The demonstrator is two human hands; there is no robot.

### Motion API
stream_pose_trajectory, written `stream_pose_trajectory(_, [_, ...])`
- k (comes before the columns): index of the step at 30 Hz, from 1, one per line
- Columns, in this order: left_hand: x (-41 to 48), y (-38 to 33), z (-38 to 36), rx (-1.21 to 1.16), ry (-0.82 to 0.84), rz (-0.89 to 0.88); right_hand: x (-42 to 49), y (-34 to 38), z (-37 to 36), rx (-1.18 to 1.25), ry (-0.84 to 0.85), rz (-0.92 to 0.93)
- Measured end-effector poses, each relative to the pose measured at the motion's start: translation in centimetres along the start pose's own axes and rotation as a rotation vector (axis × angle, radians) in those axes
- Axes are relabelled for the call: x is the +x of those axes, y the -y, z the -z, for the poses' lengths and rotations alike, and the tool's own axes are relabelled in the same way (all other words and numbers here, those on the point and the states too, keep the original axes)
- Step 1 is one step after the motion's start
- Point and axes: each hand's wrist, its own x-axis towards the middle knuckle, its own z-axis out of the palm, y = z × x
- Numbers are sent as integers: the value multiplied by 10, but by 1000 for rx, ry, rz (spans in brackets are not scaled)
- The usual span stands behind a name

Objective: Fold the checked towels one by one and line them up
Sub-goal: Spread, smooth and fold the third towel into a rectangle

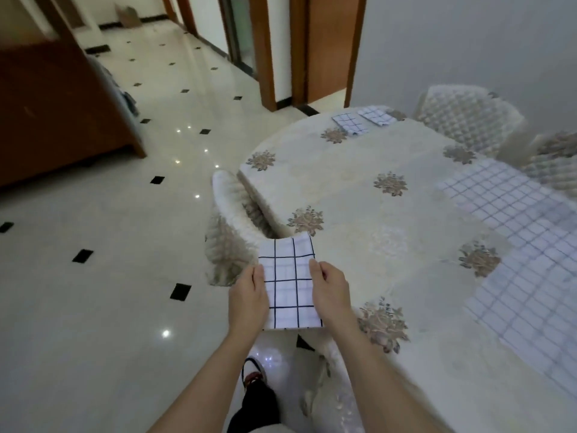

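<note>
A folded white towel with dark blue checks hangs in the air just off the near left edge of the table. My left hand grips its left side and my right hand grips its right side. Two folded checked towels lie side by side at the table's far end, one on the left and one on the right. Unfolded checked towels are spread flat on the right side, one farther and one nearer.
The table wears a cream cloth with brown flower prints. A quilted chair stands at its left edge, others at the far right. Glossy tiled floor spreads to the left, with a wooden cabinet beyond.
</note>
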Motion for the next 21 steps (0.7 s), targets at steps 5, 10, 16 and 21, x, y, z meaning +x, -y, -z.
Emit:
stream_pose_trajectory(5, [19, 32, 57, -11, -171, 77, 8, 27, -72, -20, 141, 88])
stream_pose_trajectory(10, [55, 64, 100, -48, -286, 151, 26, 54, -139, -73, 267, 120])
stream_pose_trajectory(16, [144, 109, 160, -53, -355, 217, 77, 93, -247, -99, 352, 176])
stream_pose_trajectory(21, [243, 144, 227, -21, -373, 230, 124, 145, -353, -118, 325, 151])
